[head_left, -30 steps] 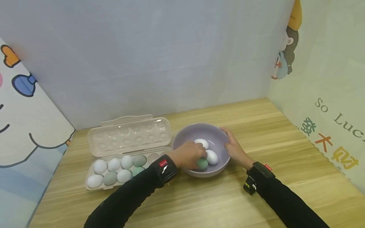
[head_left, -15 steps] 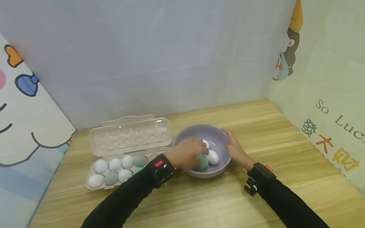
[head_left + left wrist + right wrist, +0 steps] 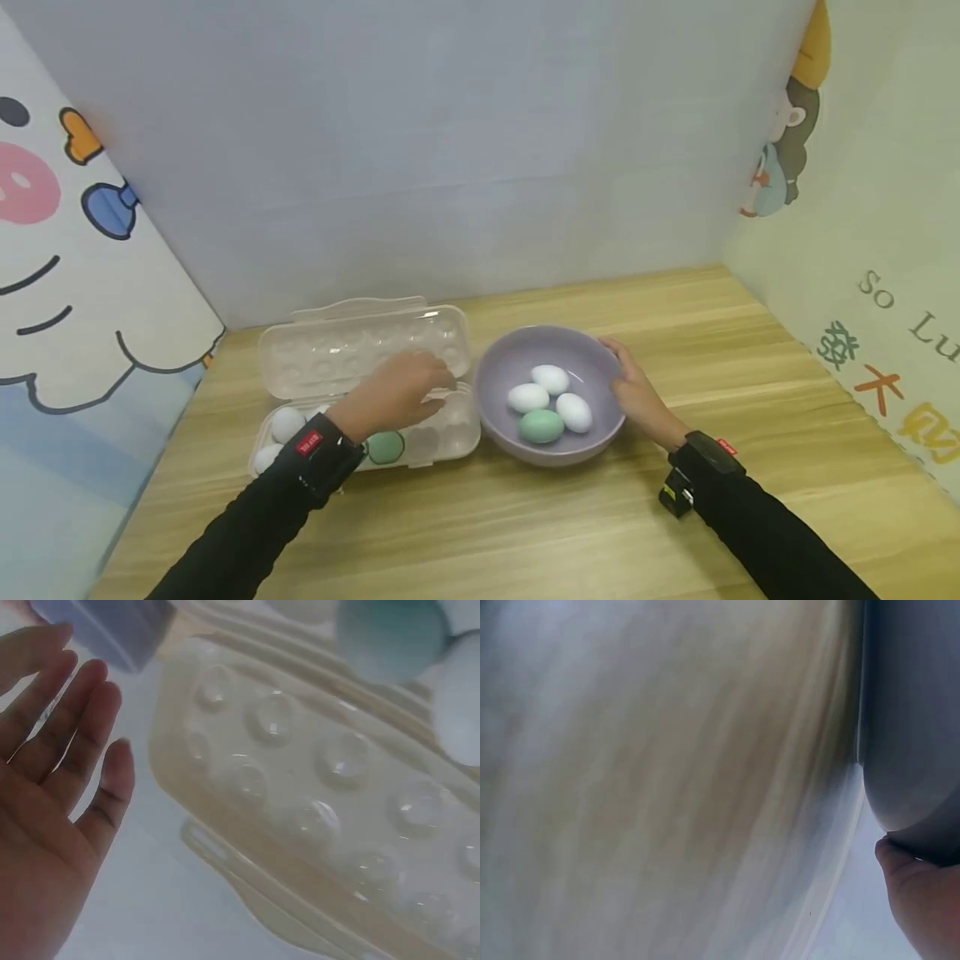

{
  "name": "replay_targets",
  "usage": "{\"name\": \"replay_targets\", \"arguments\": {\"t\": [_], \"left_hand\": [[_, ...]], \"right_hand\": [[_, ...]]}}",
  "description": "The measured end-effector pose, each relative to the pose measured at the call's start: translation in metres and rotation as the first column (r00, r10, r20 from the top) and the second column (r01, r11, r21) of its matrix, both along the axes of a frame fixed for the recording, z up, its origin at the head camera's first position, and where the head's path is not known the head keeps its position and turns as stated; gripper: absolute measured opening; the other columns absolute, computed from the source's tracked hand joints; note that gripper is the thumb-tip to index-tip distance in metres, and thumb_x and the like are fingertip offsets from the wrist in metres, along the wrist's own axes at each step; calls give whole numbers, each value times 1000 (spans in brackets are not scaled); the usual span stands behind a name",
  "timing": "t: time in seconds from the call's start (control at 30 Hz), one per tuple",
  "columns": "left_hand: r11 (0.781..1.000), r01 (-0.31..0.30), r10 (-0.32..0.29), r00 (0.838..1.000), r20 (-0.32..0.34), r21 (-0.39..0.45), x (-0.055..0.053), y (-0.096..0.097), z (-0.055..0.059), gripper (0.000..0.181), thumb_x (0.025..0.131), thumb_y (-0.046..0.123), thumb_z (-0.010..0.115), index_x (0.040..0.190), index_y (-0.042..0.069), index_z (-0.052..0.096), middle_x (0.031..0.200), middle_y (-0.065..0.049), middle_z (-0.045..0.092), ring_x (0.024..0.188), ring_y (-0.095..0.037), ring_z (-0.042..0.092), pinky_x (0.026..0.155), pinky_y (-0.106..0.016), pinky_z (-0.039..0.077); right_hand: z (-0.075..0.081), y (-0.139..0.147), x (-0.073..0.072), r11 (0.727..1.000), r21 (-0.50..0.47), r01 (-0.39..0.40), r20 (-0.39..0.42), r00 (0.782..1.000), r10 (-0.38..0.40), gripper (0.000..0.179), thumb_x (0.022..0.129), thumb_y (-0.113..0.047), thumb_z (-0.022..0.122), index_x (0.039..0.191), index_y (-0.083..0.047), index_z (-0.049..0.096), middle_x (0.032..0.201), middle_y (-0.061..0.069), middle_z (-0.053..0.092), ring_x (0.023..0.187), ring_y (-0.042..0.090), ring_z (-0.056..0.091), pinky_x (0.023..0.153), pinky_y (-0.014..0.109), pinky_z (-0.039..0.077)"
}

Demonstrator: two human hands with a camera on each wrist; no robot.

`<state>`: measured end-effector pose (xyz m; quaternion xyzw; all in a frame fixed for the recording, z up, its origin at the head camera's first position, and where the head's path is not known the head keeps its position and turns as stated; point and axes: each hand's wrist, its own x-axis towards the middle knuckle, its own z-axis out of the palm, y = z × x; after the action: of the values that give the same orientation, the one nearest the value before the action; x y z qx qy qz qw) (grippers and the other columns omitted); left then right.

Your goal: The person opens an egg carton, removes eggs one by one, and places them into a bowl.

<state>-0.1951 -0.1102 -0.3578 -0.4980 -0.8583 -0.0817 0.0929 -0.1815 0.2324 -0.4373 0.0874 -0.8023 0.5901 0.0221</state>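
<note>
My left hand [image 3: 393, 396] hovers over the clear plastic egg carton [image 3: 465, 437]. In the left wrist view its fingers [image 3: 97, 727] are loosely extended with nothing between them. Beneath and beside it, a green egg [image 3: 386, 447] and white eggs [image 3: 288, 424] sit in the carton's cups; the hand and sleeve hide others. On the right, my right hand [image 3: 641, 400] grips the rim of a purple bowl [image 3: 498, 367], its thumb showing against the wall in the right wrist view. Inside the bowl lie three white eggs [image 3: 573, 412] and one green egg [image 3: 542, 426].
The carton's dimpled lid [image 3: 322, 358] lies open behind its base, towards the back wall. Some right-end cups [image 3: 453, 437] hold no egg. Wood-grain table [image 3: 525, 533] extends in front of the bowl and to its right. Printed panels [image 3: 862, 250] stand at both sides.
My left hand has come out of the bowl and moved left over the carton, uncovering a third white egg in the bowl. The right hand keeps its grip on the rim.
</note>
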Motion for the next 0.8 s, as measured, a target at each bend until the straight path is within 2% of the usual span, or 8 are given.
{"name": "replay_targets", "arguments": {"t": [0.13, 0.3, 0.4, 0.5, 0.63, 0.8], "left_hand": [[994, -102, 105, 992, 73, -43, 2, -28, -14, 20, 73, 9, 66, 92, 12, 63, 86, 0, 61, 80, -16, 56, 69, -33, 48], [970, -230, 237, 967, 92, -74, -1, -52, -25, 34, 65, -8, 59, 92, 12, 63, 86, -1, 58, 80, -20, 54, 67, -35, 47], [963, -252, 262, 959, 111, -96, -3, -59, -33, 42, 59, -12, 60, 92, 13, 63, 88, 0, 57, 84, -21, 54, 70, -37, 47], [961, -257, 269, 955, 125, -106, -5, -62, -42, 42, 56, -7, 66, 91, 16, 63, 91, 1, 56, 88, -21, 52, 73, -42, 45], [955, -272, 284, 955, 90, -120, -8, -62, -51, 38, 57, -3, 66, 88, 19, 61, 89, 3, 53, 89, -21, 51, 72, -47, 43], [954, -273, 279, 960, 34, -125, -9, -62, -54, 41, 55, -9, 63, 85, 17, 60, 83, 3, 49, 84, -21, 51, 71, -48, 43]], "right_hand": [[2, 4, 1, 1000, -10, 6, 11, 1000, -6, 67, 75, 11, 29, 138, -8, 19, 142, 21, 19, 123, 40, 26, 97, 58, 28], [2, 7, 2, 1000, -10, 19, 21, 1000, -19, 66, 76, 12, 28, 138, -8, 18, 143, 21, 18, 124, 42, 24, 96, 59, 28], [1, 7, 3, 1000, 5, 21, 22, 1000, -21, 66, 76, 11, 28, 138, -8, 18, 143, 20, 17, 125, 42, 22, 97, 60, 26], [-1, 6, 3, 1000, 8, 16, 21, 1000, -16, 65, 76, 11, 28, 138, -7, 18, 143, 20, 17, 125, 41, 22, 98, 60, 24], [-1, 3, 3, 1000, 2, 9, 16, 1000, -9, 66, 76, 11, 28, 138, -6, 19, 143, 20, 17, 125, 41, 22, 99, 59, 24], [3, -3, 3, 1000, 0, 9, 25, 1000, -9, 66, 75, 12, 27, 138, -7, 19, 143, 20, 17, 125, 41, 22, 98, 59, 25]]}}
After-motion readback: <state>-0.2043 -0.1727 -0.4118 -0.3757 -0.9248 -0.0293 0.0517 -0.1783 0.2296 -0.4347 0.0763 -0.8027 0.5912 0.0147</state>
